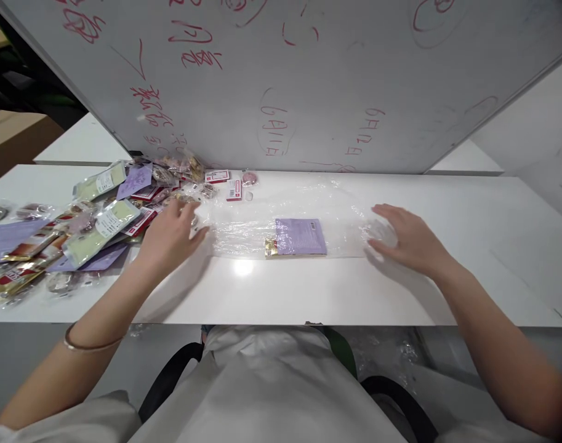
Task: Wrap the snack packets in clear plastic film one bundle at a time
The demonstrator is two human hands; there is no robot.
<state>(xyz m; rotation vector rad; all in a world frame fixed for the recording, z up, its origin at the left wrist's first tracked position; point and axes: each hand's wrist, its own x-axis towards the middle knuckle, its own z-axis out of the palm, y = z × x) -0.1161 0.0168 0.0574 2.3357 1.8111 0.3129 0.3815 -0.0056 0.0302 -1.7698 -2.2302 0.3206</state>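
A clear plastic bag or film (244,227) lies stretched out across the white table between my hands. On or inside it, near the middle, sit a purple packet (301,236) and a small gold packet (271,247) partly under it. My left hand (176,231) is at the left end of the plastic, beside the pile of packets, thumb and fingers apart. At the right end, my right hand (407,240) is spread in a wide curve around a crumpled part of the plastic, thumb and fingers apart.
A pile of packets (108,221) in green, purple, gold and red covers the table's left side. Small red-and-white packets (233,190) and a pink round item (250,178) lie behind the plastic. A whiteboard (317,86) with red writing stands along the back of the white table (493,264).
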